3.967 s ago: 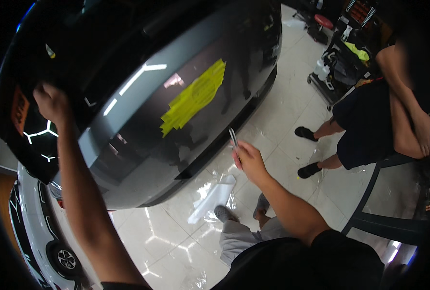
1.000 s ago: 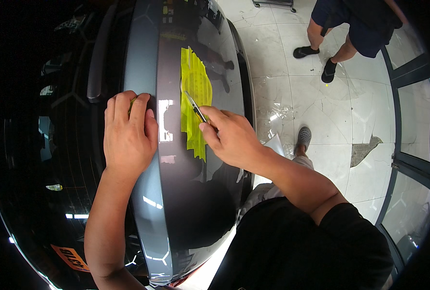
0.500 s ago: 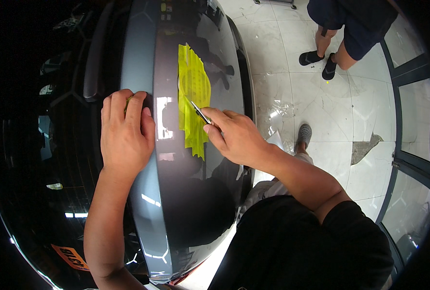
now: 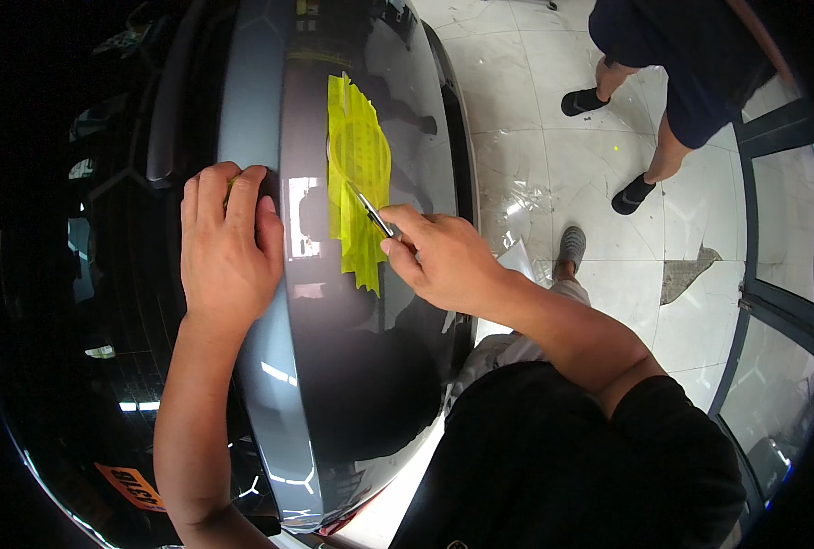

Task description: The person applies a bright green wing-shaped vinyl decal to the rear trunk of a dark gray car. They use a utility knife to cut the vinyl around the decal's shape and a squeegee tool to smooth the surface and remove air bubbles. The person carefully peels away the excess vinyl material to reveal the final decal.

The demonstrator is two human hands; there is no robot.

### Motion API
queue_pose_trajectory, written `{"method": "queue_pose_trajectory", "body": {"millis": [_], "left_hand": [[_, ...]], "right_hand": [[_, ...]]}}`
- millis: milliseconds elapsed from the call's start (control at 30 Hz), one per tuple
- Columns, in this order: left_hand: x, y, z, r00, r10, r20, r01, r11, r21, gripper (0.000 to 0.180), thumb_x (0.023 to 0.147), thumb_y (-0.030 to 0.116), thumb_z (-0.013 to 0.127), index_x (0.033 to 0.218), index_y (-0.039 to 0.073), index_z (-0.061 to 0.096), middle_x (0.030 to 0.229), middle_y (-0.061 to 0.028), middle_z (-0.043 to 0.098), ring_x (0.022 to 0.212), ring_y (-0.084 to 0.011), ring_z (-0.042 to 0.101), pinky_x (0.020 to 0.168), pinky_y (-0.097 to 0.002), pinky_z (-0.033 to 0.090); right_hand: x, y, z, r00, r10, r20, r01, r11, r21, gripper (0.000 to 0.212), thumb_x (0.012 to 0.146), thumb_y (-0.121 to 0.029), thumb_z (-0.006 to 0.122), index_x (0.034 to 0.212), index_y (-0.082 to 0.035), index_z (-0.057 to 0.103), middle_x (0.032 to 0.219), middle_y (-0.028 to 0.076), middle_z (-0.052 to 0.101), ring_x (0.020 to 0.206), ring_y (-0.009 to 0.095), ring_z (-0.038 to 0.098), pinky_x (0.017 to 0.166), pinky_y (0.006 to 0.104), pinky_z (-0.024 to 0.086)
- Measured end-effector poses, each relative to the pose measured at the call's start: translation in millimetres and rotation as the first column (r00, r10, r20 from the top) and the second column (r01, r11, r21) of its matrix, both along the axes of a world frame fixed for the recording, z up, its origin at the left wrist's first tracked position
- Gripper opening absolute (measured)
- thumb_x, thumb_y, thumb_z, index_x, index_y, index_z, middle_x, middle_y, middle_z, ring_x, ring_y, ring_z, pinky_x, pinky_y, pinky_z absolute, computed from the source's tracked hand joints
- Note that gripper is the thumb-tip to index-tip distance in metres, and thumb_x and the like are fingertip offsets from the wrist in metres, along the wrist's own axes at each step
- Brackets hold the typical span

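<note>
Little changing since half second back: both hands staying put on car panel [image 4: 352, 366]. Right hand [image 4: 444, 261] pinching slim blade tool [image 4: 367, 210], tip touching yellow tape patch [image 4: 359, 178] on panel. Left hand [image 4: 229, 247] lying flat, fingers spread open, just left of tape. Bystander's legs [image 4: 649, 137] standing well right of panel.

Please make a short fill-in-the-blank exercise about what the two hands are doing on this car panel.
1. The left hand lies ____ on the grey panel.
2. The right hand holds a thin ____.
3. Its tip touches a patch of ____ tape.
4. A second person stands on the ____ floor.

Missing words: flat; knife; yellow; tiled
</note>
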State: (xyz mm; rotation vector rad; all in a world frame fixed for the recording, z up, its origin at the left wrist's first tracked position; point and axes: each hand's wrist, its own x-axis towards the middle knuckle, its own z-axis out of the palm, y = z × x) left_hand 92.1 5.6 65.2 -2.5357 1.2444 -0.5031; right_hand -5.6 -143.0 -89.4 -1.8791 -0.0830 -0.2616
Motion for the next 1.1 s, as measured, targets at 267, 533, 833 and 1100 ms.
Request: {"method": "queue_pose_trajectory", "body": {"millis": [267,533,833,1100], "left_hand": [[2,1,-1,1.000,-0.027,0.007,0.027,1.000,0.004,0.025,0.083,0.005,0.058,0.108,0.001,0.059,0.104,-0.0150,0.054,0.094,-0.0299,0.054,0.085,-0.0392,0.046],[3,2,-1,1.000,-0.022,0.007,0.022,0.999,0.033,0.026,0.086,0.003,0.055,0.112,0.001,0.058,0.108,-0.0167,0.053,0.099,-0.0318,0.054,0.085,-0.0408,0.047],[4,3,-2,1.000,-0.009,0.011,0.008,0.999,0.049,0.026,0.087,0.004,0.054,0.112,0.002,0.057,0.107,-0.0151,0.054,0.099,-0.0303,0.055,0.084,-0.0406,0.048],[4,3,-3,0.999,-0.027,0.027,0.026,0.999,0.038,0.026,0.085,0.004,0.056,0.111,0.002,0.058,0.105,-0.0144,0.054,0.096,-0.0291,0.054,0.083,-0.0391,0.047]], "right_hand": [[-3,9,6,0.999,-0.025,0.040,0.021,0.996,0.089,0.022,0.090,-0.009,0.057,0.106,0.003,0.049,0.060,0.014,0.060,0.052,0.031,0.060,0.053,0.0403,0.046],[-9,17,14,0.970,0.179,-0.167,-0.094,0.902,0.421,0.021,0.095,-0.012,0.052,0.107,0.003,0.043,0.063,0.011,0.064,0.050,0.020,0.062,0.050,0.0332,0.047],[-11,22,25,0.893,0.361,-0.268,-0.078,0.712,0.698,0.019,0.098,-0.015,0.051,0.105,0.000,0.042,0.069,0.009,0.064,0.051,0.011,0.056,0.046,0.0258,0.045],[-17,26,27,0.881,0.385,-0.274,-0.095,0.713,0.695,0.019,0.098,-0.015,0.050,0.105,0.000,0.040,0.070,0.010,0.064,0.051,0.011,0.057,0.047,0.0270,0.047]]}}
